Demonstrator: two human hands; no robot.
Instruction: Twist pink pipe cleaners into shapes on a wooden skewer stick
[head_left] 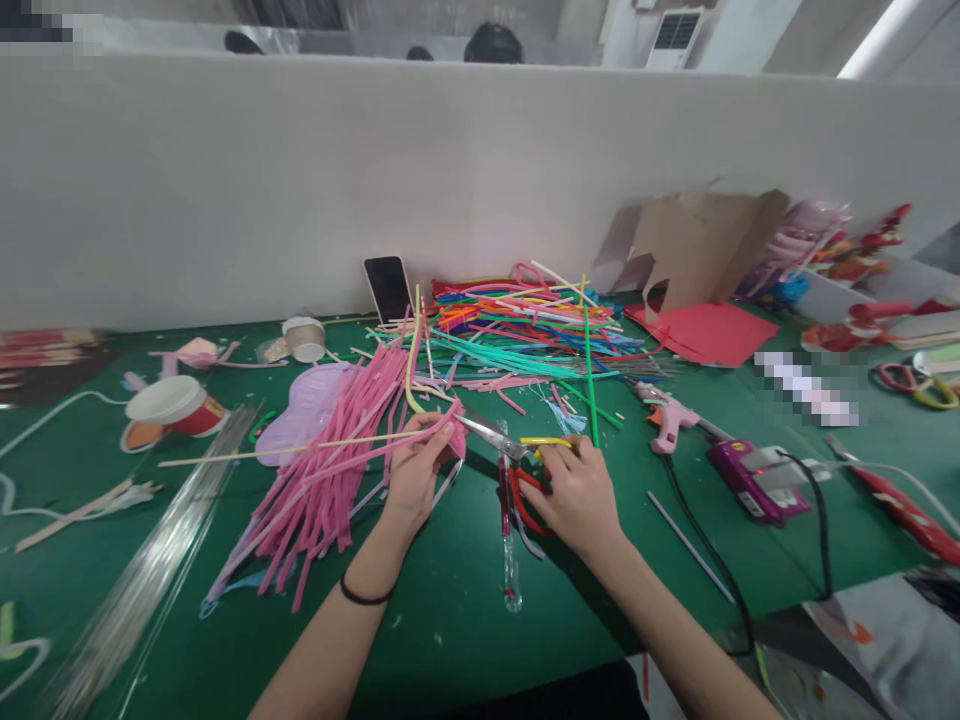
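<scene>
My right hand [581,490] is closed on scissors [489,435] with one yellow and one red handle; their blades point left. At the blade tips, my left hand [416,470] pinches pink pipe cleaners [360,455], one strand trailing left past the wrist. A pale thin stick [247,458] also runs leftward from these fingers; I cannot tell how it is held. Beneath lies a thick bundle of pink pipe cleaners [330,490], over a lilac tray [304,400]. Below the scissors rests a narrow clear-wrapped item [511,560].
Behind my hands spreads a heap of coloured pipe cleaners [525,330], near an upright phone [388,287]. To the right are a pink glue gun [667,420], a purple power block [757,480] and cords. Leftward stand a paper cup [180,405] and a bundle of thin wires [161,540].
</scene>
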